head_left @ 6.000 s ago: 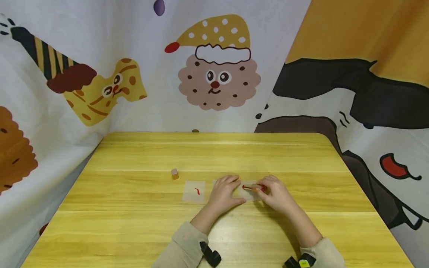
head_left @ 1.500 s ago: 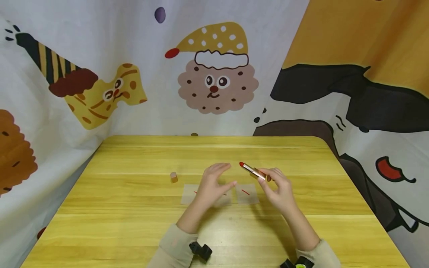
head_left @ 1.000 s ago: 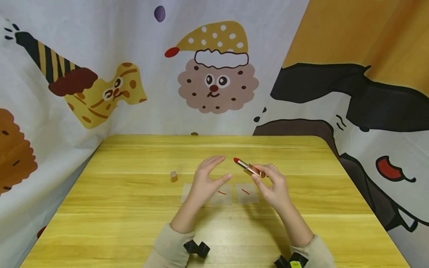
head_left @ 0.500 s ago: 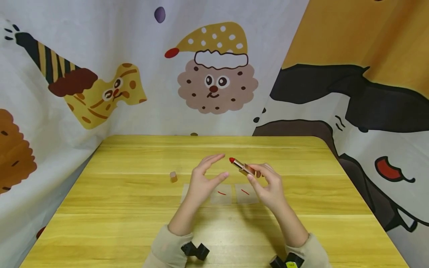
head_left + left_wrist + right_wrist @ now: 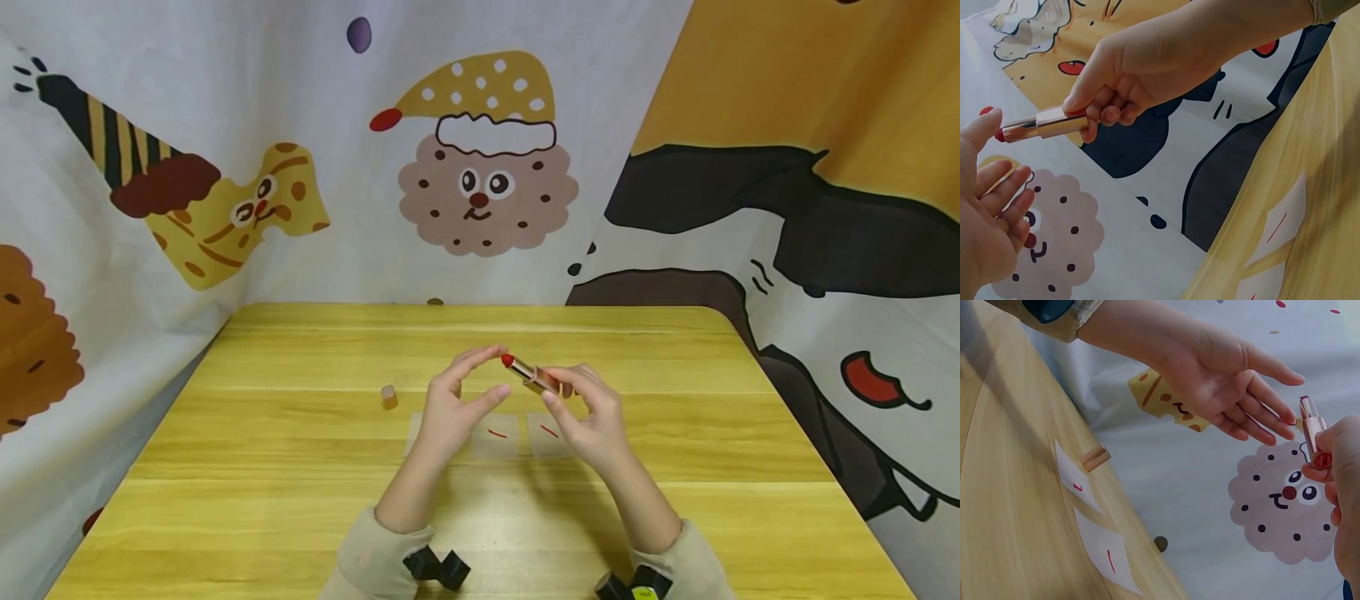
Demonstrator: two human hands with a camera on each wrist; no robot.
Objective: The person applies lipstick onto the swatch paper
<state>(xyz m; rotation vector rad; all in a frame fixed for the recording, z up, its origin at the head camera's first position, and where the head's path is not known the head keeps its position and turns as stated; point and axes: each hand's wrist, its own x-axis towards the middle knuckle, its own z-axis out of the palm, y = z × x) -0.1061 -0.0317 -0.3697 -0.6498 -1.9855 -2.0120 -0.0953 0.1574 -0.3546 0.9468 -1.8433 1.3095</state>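
Note:
My right hand point(image 5: 596, 421) pinches an uncapped lipstick point(image 5: 542, 380) by its rose-gold base, between thumb and fingers, above the table. The red tip slants up and left. My left hand point(image 5: 448, 412) is raised beside that tip, palm turned inward, fingers extended and thumb apart, holding nothing. In the right wrist view a small gap separates the left hand point(image 5: 1210, 378) from the lipstick point(image 5: 1311, 428). Below lie thin whitish paper squares: a middle one point(image 5: 495, 448) and a right one point(image 5: 546, 448), each with a red stroke, and a left one point(image 5: 413, 429) mostly hidden by my left hand.
The lipstick cap point(image 5: 388, 397) stands on the wooden table point(image 5: 285, 467), left of and behind the papers. A cartoon-print curtain point(image 5: 345, 250) hangs along the table's back and sides. Each wrist wears a black camera mount.
Earlier the lipstick was at the right paper, with my left hand on the table beside it. Both hands have lifted; lately the right has carried the lipstick leftward, close to my left fingers.

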